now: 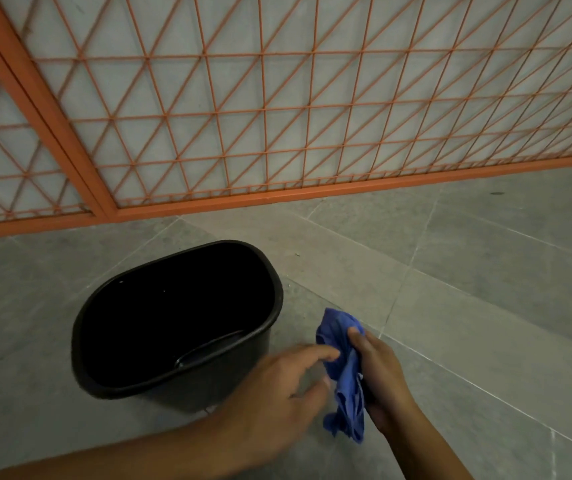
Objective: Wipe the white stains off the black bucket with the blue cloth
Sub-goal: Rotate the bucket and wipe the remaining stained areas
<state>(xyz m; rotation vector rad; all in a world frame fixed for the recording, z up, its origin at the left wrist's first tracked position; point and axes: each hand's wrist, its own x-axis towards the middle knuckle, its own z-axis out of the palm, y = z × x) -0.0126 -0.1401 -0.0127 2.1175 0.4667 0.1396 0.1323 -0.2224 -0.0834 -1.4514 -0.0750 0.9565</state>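
Just beside the black bucket (177, 320), the right hand (383, 379) grips the blue cloth (345, 372); the left hand (277, 400) reaches toward it, fingers loosely spread.

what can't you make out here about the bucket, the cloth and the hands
- Black bucket, head view: inside too dark to read; only tiny white specks show.
- Its near outer wall: partly behind the left hand.
- Left hand: motion-blurred, finger pose unclear.
- Blue cloth: bunched in the right hand, folds hide its surface.

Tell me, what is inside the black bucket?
The bucket looks dark inside: a curved wire handle lies against its near wall, plus a few white specks. The bottom is too dark to see.
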